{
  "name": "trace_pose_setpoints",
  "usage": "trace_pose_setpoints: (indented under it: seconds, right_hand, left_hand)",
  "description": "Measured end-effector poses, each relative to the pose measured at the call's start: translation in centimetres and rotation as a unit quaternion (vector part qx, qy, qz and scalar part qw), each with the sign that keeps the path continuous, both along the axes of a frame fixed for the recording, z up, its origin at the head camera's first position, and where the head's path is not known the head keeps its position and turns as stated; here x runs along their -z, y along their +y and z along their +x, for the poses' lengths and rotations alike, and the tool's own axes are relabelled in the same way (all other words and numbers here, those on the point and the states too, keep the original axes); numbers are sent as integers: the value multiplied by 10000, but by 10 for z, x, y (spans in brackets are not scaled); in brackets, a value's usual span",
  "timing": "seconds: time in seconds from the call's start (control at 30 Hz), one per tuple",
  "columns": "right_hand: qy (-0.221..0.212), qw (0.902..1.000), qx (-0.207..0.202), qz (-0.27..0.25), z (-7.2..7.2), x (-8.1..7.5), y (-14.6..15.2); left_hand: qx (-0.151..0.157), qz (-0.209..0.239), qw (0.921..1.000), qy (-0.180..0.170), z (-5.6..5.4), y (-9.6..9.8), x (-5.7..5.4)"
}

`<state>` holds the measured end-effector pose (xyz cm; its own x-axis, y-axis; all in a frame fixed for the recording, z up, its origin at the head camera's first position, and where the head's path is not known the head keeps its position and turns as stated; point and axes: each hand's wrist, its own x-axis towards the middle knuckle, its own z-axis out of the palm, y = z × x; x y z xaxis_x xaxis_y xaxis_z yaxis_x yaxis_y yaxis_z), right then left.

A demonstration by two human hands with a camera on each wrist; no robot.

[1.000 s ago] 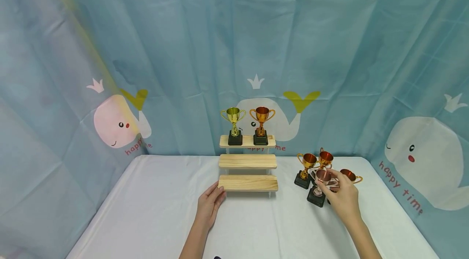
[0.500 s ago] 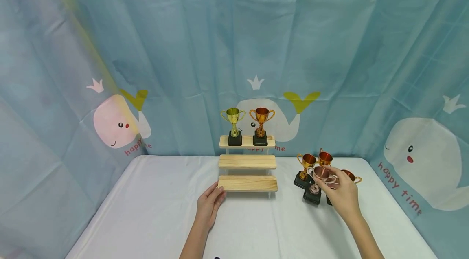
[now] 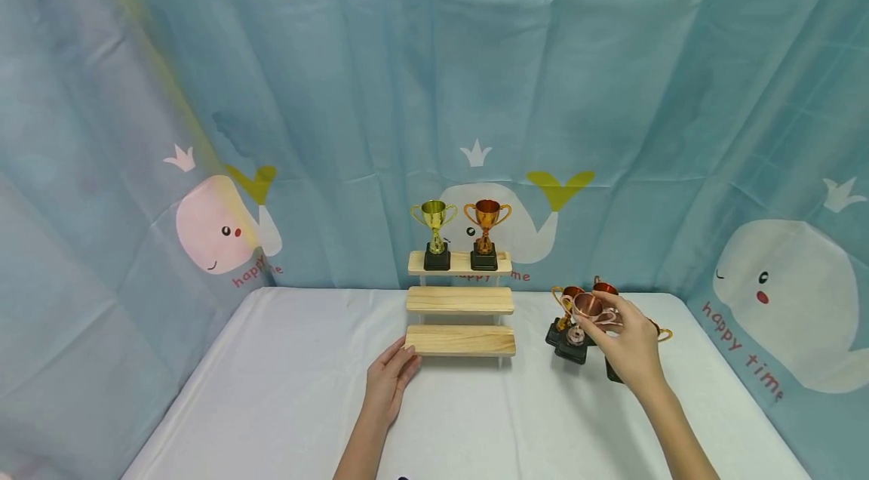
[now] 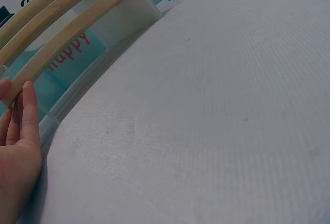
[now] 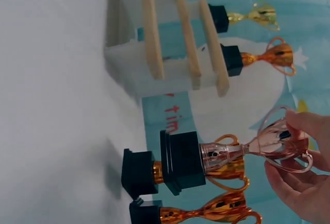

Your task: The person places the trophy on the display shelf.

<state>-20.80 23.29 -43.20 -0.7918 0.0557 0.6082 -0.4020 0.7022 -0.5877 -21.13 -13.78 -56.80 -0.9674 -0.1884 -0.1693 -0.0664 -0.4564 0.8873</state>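
Note:
My right hand (image 3: 631, 348) pinches the bowl of a rose-gold trophy cup (image 3: 585, 306) between thumb and fingers. In the right wrist view its black base (image 5: 184, 162) hangs above the table, overlapping an orange-gold trophy (image 5: 138, 173) behind it. My left hand (image 3: 388, 383) grips the left end of the lowest board of a three-tier wooden display stand (image 3: 462, 341); in the left wrist view the fingers lie against the board's end (image 4: 31, 72). A yellow-gold trophy (image 3: 437, 256) and an orange-gold trophy (image 3: 484, 260) stand upright on the top tier.
Several trophies stand close together at the right, partly hidden by my right hand; a red-gold bowl (image 3: 606, 287) shows at the back and a black base (image 3: 613, 372) beneath the hand. White cloth (image 3: 271, 389) covers the table. A blue whale-print curtain (image 3: 353, 125) hangs behind.
My right hand has lifted the rose-gold trophy and moved it slightly left and away from me, so it now overlaps the trophies behind. My left hand stays on the stand.

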Motion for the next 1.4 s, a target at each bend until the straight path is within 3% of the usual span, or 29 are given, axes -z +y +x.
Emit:
trace_pose_setpoints:
  seconds: [0.43, 0.7, 1.1, 1.4]
  right_hand:
    - [2, 9983, -516, -277, -1, -20, -13]
    - [-169, 9979, -571, -248, -5, -33, -26]
    - [-574, 9931, -959, -344, -17, -56, -53]
    - [-502, 9876, -1429, -413, -29, -72, -79]
  left_hand:
    - [23, 70, 10000, -28, 0, -2, 1]
    - [53, 87, 9999, -21, 0, -1, 1]
    - [42, 91, 9999, -9, 0, -2, 1]
    - [30, 79, 9999, 62, 0, -2, 0]
